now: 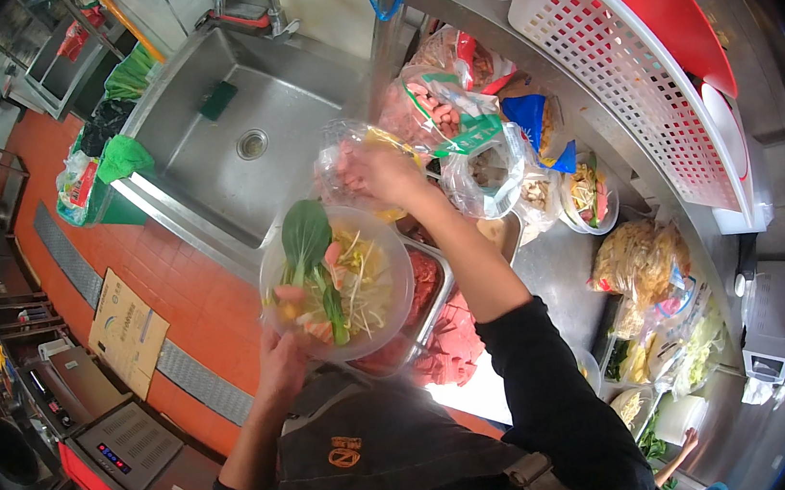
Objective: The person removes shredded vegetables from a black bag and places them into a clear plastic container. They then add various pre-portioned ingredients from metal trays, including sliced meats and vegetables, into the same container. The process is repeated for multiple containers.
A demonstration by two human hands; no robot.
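My left hand point(280, 362) holds a clear plastic bowl point(391, 318) from below, up at chest height. The bowl is filled with green leaves, bean sprouts, noodles and pink pieces. My right hand point(382, 171) reaches forward past the bowl into a clear plastic bag point(337, 169) of pink food pieces on the counter; its fingers are bent around something inside, partly hidden by the plastic. Under the bowl sit metal trays of red sliced meat point(428, 284).
A steel sink point(234, 132) with a green sponge lies to the left front. Several bags of sausages, mushrooms and noodles crowd the counter point(560, 274) on the right. A white lattice basket point(624, 64) and red tray stand behind. Orange tiled floor is at left.
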